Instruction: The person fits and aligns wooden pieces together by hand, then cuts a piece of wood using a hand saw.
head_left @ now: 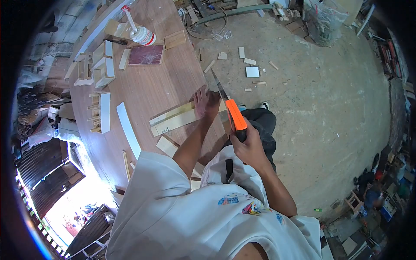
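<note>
My right hand point(249, 145) is wrapped round the handle of a handsaw point(236, 116) with an orange grip. The saw's blade slants away past the table edge, beside the ends of two pale wooden strips point(177, 122). My left hand point(205, 103) presses down on these strips near their right ends, its fingers curled over the wood. The strips lie side by side on the table, and the nearer one bears pencil writing. Whether the saw's teeth touch the wood cannot be made out.
The brown table point(143, 86) carries a white glue bottle point(143, 35), a dark red block point(146, 55), small wooden frames point(103, 69) and a curved white strip point(128, 130). Wood offcuts and a white square piece point(252, 72) lie on the concrete floor point(320, 112). A person point(372, 193) is at the far right.
</note>
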A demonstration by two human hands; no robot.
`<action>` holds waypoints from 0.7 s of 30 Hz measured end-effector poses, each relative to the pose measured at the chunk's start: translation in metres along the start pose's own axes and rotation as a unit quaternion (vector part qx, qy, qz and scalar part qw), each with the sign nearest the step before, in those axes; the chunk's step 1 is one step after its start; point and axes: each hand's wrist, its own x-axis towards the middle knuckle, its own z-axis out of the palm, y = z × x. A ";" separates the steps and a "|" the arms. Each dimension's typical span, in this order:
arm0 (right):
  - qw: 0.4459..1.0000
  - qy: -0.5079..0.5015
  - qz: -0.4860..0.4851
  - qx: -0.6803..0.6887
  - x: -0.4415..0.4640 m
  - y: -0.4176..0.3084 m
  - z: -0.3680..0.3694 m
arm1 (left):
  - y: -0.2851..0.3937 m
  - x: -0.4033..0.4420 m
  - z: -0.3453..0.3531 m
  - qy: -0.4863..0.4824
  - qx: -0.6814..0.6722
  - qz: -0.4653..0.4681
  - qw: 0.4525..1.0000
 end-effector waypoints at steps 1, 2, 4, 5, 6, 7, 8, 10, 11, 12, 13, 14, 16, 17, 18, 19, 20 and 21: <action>1.000 0.000 0.000 0.000 0.001 -0.001 0.000 | 0.011 0.007 -0.022 -0.002 -0.013 -0.010 1.000; 1.000 -0.006 0.012 0.004 0.001 -0.004 0.000 | 0.023 0.014 -0.044 -0.006 -0.026 -0.020 0.999; 1.000 -0.011 0.023 0.008 0.002 -0.008 0.000 | 0.049 0.034 -0.086 -0.011 -0.053 -0.040 0.998; 1.000 0.004 0.017 0.006 0.003 -0.011 0.002 | 0.047 0.033 -0.085 -0.011 -0.052 -0.040 0.998; 1.000 0.018 0.011 0.003 0.003 -0.012 0.003 | 0.046 0.034 -0.083 0.004 -0.039 -0.025 0.999; 1.000 0.018 0.012 0.003 0.005 -0.011 0.004 | 0.045 0.033 -0.081 0.019 -0.027 -0.010 0.999; 1.000 0.015 -0.004 -0.009 0.007 -0.010 0.004 | 0.045 0.032 -0.079 0.018 -0.028 -0.010 0.999; 1.000 0.013 -0.018 -0.021 0.016 -0.004 0.004 | 0.046 0.033 -0.080 0.029 -0.082 -0.038 0.995; 1.000 0.005 0.009 -0.026 0.022 0.000 0.004 | 0.047 0.032 -0.081 0.028 -0.082 -0.038 0.995; 0.999 -0.003 0.035 -0.032 0.025 -0.001 0.005 | 0.047 0.032 -0.082 0.023 -0.069 -0.030 0.997; 0.999 -0.003 0.033 -0.032 0.025 -0.004 0.005 | 0.046 0.034 -0.082 0.019 -0.055 -0.022 0.998; 0.999 0.001 0.012 -0.030 0.022 -0.010 0.006 | 0.045 0.036 -0.082 0.022 -0.053 -0.023 0.998; 1.000 0.006 -0.005 -0.028 0.020 -0.013 0.007 | 0.047 0.033 -0.082 0.023 -0.053 -0.023 0.998; 1.000 -0.012 0.008 -0.019 0.022 -0.011 0.007 | 0.047 0.033 -0.082 0.021 -0.053 -0.023 0.998; 0.999 -0.029 0.021 -0.010 0.023 -0.011 0.007 | 0.047 0.033 -0.081 0.020 -0.052 -0.023 0.998; 0.999 -0.031 0.021 -0.011 0.026 -0.013 0.006 | 0.046 0.033 -0.081 0.020 -0.050 -0.024 0.998; 0.998 -0.039 0.042 -0.006 0.028 -0.017 0.006 | 0.046 0.032 -0.081 0.019 -0.050 -0.025 0.998; 0.997 -0.044 0.062 0.000 0.029 -0.021 0.005 | 0.045 0.031 -0.080 0.013 -0.042 -0.025 0.999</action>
